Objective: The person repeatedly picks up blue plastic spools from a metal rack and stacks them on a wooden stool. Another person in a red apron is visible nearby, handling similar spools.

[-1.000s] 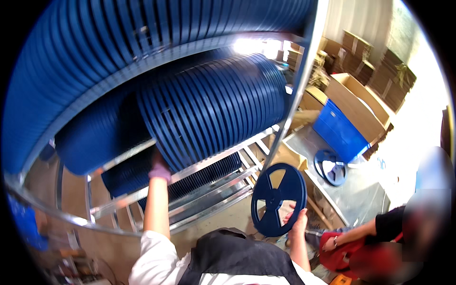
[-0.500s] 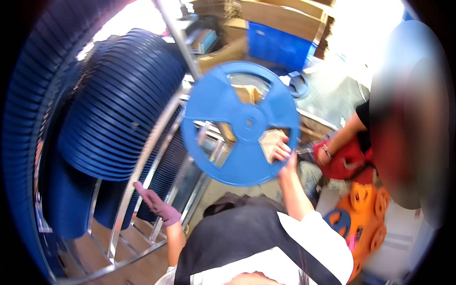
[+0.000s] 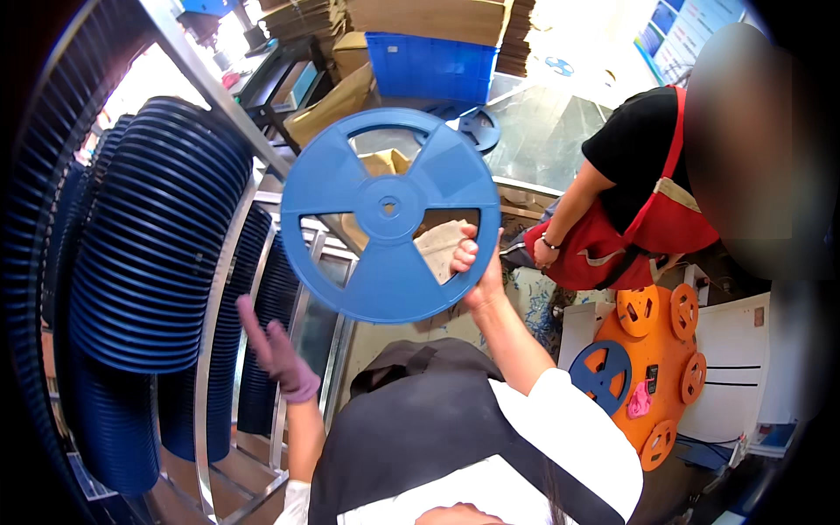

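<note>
- Reel: a flat round blue plastic reel with three wedge-shaped cutouts and a small hub hole is being held upright, high in front of the chest, face toward the camera.
- The right hand is gripping its lower right rim, thumb curling through one cutout.
- The left hand, in a purple glove, is hanging loose with fingers spread, grasping nothing, just beside the metal rack.
- Rows of stacked blue reels are filling that rack at left.
- A person in a red apron is standing close at right, beside an orange reel machine.
</note>
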Available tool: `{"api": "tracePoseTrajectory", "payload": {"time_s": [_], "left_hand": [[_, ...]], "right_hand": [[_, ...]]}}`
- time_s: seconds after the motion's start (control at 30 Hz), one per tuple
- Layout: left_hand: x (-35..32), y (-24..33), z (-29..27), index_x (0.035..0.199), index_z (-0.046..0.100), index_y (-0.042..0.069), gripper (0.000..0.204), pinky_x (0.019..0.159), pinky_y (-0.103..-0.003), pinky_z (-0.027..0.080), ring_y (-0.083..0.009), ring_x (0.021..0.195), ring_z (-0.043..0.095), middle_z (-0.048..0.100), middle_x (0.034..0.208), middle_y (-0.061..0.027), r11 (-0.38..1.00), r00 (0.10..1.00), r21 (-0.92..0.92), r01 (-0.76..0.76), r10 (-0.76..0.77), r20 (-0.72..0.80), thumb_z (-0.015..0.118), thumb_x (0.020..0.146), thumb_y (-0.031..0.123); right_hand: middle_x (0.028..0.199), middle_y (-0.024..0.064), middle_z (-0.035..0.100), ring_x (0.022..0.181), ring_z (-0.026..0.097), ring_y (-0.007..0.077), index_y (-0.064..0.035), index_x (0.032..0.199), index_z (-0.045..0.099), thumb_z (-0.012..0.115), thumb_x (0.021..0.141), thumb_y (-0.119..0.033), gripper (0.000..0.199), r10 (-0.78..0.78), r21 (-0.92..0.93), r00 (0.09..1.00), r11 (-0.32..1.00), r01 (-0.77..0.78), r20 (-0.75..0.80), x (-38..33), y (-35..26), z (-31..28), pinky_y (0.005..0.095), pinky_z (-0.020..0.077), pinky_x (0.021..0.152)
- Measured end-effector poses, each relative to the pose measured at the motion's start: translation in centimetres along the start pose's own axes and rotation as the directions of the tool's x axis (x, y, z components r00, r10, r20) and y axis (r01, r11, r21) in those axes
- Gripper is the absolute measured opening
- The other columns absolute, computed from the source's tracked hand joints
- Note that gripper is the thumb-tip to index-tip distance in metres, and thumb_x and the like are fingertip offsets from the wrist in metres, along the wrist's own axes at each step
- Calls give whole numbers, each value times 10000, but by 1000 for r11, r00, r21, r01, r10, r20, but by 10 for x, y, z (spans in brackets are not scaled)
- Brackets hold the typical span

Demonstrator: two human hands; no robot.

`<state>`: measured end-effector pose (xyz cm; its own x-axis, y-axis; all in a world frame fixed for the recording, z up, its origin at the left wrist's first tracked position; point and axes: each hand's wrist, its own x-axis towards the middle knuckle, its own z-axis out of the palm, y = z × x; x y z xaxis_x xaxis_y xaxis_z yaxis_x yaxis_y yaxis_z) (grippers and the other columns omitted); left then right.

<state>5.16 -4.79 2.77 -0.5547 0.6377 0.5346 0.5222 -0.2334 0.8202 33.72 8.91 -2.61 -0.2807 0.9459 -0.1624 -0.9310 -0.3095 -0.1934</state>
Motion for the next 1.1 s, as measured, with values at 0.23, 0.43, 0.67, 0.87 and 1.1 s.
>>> {"api": "tracePoseTrajectory", "payload": {"time_s": [0.23,0.43,0.67,0.87,1.1], "left_hand": [[3,36,86,1448,207,33,950,1043,-372,324,-335,1247,425,427,1340,-240,974,871,210,87,-177,459,759,739,343],[-17,-25,112,1357,382,107,686,849,-300,473,-152,987,559,553,1143,-73,610,664,-391,689,-316,678,738,771,123],[-18,25,83,1323,431,140,856,941,-396,434,-246,1020,553,566,1141,-90,-280,476,-469,838,-45,878,688,673,635],[-28,-1,85,1367,396,126,1023,934,-418,434,-267,1031,553,554,1235,-141,-296,466,-480,826,-121,877,498,635,833],[-25,23,70,1343,409,59,1048,914,-354,466,-223,1004,559,587,1127,-125,-60,490,-525,849,-284,824,514,628,818]], "right_hand": [[646,67,595,588,605,184,15,1065,550,396,842,-677,743,-80,-498,985,854,147,154,-49,18,53,290,499,539],[1101,179,626,1043,606,256,47,1294,447,357,838,-717,894,365,-838,771,389,384,522,-78,41,85,364,446,927],[1294,150,503,1229,454,239,0,1256,475,350,961,-492,587,-348,-838,845,226,496,406,-71,-9,21,368,316,1044],[1324,121,478,1254,425,212,-22,1325,401,365,990,-377,489,-321,-857,944,464,225,74,-62,-8,-17,362,329,1034],[1368,143,426,1270,410,236,-28,1383,328,399,973,-415,568,-76,-824,995,559,94,62,-52,18,-14,382,328,1032]]}}
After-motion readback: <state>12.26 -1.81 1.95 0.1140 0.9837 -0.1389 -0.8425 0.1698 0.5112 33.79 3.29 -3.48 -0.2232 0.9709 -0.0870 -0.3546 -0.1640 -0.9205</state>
